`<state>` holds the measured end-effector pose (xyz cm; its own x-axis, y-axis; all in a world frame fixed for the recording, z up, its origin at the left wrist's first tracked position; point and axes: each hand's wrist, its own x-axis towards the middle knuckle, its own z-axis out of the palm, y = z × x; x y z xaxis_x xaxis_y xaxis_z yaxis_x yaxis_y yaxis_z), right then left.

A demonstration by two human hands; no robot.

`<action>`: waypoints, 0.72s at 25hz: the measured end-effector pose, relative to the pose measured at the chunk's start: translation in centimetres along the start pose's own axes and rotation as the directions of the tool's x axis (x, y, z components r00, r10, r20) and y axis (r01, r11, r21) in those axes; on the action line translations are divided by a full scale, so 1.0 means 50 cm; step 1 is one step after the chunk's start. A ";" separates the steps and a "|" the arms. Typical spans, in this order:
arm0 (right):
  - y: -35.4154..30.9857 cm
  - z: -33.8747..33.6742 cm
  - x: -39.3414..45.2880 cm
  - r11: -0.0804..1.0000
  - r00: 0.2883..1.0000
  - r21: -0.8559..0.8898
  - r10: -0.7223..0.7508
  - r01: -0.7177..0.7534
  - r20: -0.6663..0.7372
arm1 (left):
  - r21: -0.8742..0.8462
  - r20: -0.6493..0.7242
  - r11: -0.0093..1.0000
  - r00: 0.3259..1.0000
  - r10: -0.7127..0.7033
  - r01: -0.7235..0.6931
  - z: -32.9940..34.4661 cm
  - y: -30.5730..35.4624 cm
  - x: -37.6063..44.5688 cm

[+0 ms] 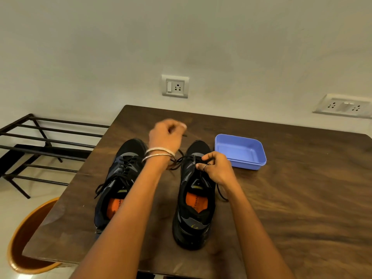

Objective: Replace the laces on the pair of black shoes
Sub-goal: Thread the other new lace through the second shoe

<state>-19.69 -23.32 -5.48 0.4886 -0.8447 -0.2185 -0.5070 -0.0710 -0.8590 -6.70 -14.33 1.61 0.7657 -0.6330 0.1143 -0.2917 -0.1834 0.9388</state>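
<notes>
Two black shoes with orange insoles stand side by side on a dark wooden table [291, 198], toes pointing away from me. The left shoe [118, 184] is laced, its lace ends hanging loose. My left hand [166, 135] is raised and blurred beyond the shoes, pinching one end of a black lace [178, 158] that runs back to the right shoe [194, 198]. My right hand [216, 168] rests on the right shoe's upper eyelets and pinches the lace there. Another lace end trails on the table to the right of that shoe.
An empty blue plastic tub [240, 151] sits just right of the right shoe's toe. A black metal rack [40, 146] stands left of the table, and an orange chair [26, 238] is at the near left corner. The wall behind carries power sockets [175, 86].
</notes>
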 end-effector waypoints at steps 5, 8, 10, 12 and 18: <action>-0.008 -0.035 -0.002 0.996 0.998 0.070 -0.051 0.049 0.025 | 0.626 0.376 0.763 0.920 -0.113 -0.162 0.061 -0.051 -0.011; -0.007 -0.050 -0.003 0.996 0.995 0.058 -0.075 0.072 0.059 | 0.614 0.292 0.786 0.946 -0.141 -0.073 0.078 -0.064 -0.014; -0.004 -0.054 -0.004 0.996 0.992 0.027 -0.090 0.088 0.091 | 0.630 0.280 0.775 0.944 -0.176 -0.042 0.083 -0.068 -0.005; 0.001 -0.052 -0.005 0.994 0.987 -0.027 -0.101 0.105 0.124 | 0.623 0.280 0.782 0.939 -0.198 -0.021 0.087 -0.074 0.000; 0.019 -0.040 0.005 0.978 0.992 -0.183 -0.083 0.098 0.092 | 0.040 0.129 0.997 0.990 0.055 -0.060 0.069 -0.059 -0.003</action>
<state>-21.47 -24.69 -5.42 0.5922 -0.7834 -0.1887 -0.5779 -0.2497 -0.7770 -7.95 -16.29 -2.32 0.6681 -0.7339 0.1225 -0.3604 -0.1752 0.9162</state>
